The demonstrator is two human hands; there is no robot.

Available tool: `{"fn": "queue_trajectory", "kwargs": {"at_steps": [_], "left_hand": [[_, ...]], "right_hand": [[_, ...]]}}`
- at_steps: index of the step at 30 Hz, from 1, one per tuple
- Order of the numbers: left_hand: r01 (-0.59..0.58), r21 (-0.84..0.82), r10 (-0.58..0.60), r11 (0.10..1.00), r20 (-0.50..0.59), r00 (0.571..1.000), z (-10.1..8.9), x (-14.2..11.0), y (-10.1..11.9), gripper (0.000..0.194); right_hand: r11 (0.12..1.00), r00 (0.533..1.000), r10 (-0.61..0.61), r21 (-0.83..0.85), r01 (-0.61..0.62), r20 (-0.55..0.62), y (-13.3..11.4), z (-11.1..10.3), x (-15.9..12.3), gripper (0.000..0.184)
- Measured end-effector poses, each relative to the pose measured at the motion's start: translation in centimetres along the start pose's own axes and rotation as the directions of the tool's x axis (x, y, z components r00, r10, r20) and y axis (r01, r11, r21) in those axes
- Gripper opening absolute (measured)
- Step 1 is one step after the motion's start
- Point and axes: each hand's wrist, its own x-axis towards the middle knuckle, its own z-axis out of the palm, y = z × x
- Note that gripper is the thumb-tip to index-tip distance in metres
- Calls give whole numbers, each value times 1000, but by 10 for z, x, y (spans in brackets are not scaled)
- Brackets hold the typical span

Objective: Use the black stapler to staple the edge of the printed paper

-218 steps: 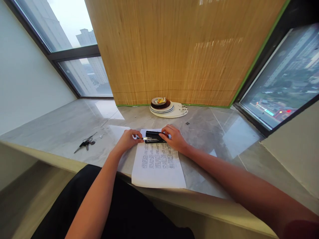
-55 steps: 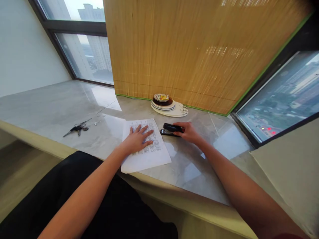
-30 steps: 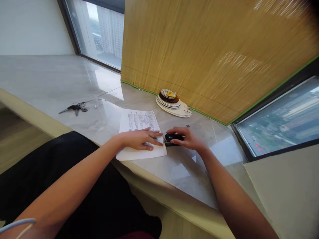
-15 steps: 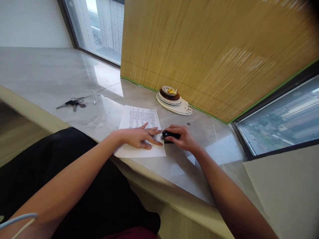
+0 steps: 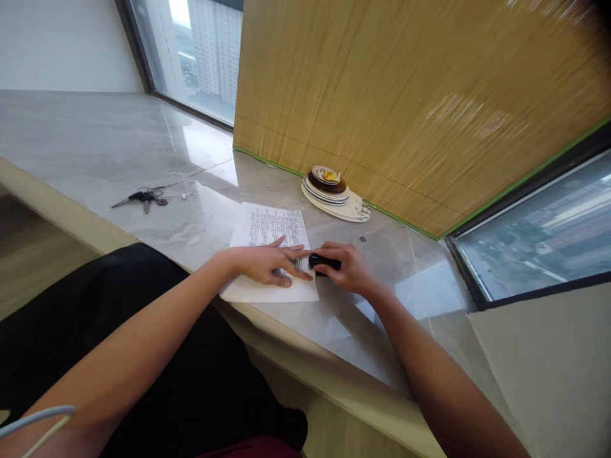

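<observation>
A printed sheet of paper [image 5: 267, 229] lies on the grey marble counter [image 5: 95, 146] near its front edge. My left hand [image 5: 267, 264] rests flat on the paper's lower part, fingers stretched out toward the right edge. My right hand [image 5: 346, 267] is wrapped over a black stapler [image 5: 321, 261] that sits at the paper's right edge, its nose touching the sheet beside my left fingertips.
A stack of plates [image 5: 334, 194] with a small dish on top stands against the bamboo blind [image 5: 405, 95]. A bunch of keys [image 5: 143, 197] lies to the left. Windows flank the blind. The counter's front edge runs close below the paper.
Since 1.8 s ago my right hand brought the stapler from beside the paper to its right edge. My left hand slid toward that edge. In the last half second little has moved.
</observation>
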Motion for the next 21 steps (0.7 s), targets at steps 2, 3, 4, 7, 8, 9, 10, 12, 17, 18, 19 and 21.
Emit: {"fn": "queue_trajectory", "kwargs": {"at_steps": [2,3,4,7,8,9,10,12,17,18,19,21], "left_hand": [[-17,18,17,1000,15,1000,-1,0,-1,48],[-16,24,15,1000,20,1000,-1,0,-1,48],[-13,28,13,1000,23,1000,-1,0,-1,48],[-16,18,16,1000,14,1000,-1,-1,-2,48],[-20,10,20,1000,7,1000,0,-1,-2,47],[-23,3,23,1000,2,1000,0,0,-2,47],[-24,-1,24,1000,2,1000,0,0,-3,47],[-22,-1,22,1000,12,1000,0,0,-3,48],[-22,-14,23,1000,10,1000,0,1,-3,50],[-21,-15,21,1000,10,1000,0,1,-3,50],[-17,-13,18,1000,13,1000,0,1,-3,50],[-12,-8,12,1000,22,1000,0,1,-3,51]], "right_hand": [[1000,1000,10,-12,-10,-6,-1,1,0,26],[1000,1000,14,-16,-14,-8,-1,1,0,26],[1000,1000,16,-19,-17,-5,-1,1,0,27],[999,999,21,-30,-20,25,-2,0,1,32],[999,999,21,-38,-20,35,-3,0,1,34],[999,999,22,-49,-20,42,-3,-1,1,35],[998,999,23,-61,-20,49,-4,-1,2,36],[996,997,28,-91,-22,65,-5,-1,2,36],[976,991,62,-216,-35,119,-10,-2,4,25],[968,990,72,-249,-39,124,-12,-1,5,23],[959,988,85,-281,-46,127,-14,-1,5,22],[939,985,108,-339,-57,134,-20,0,5,18]]}}
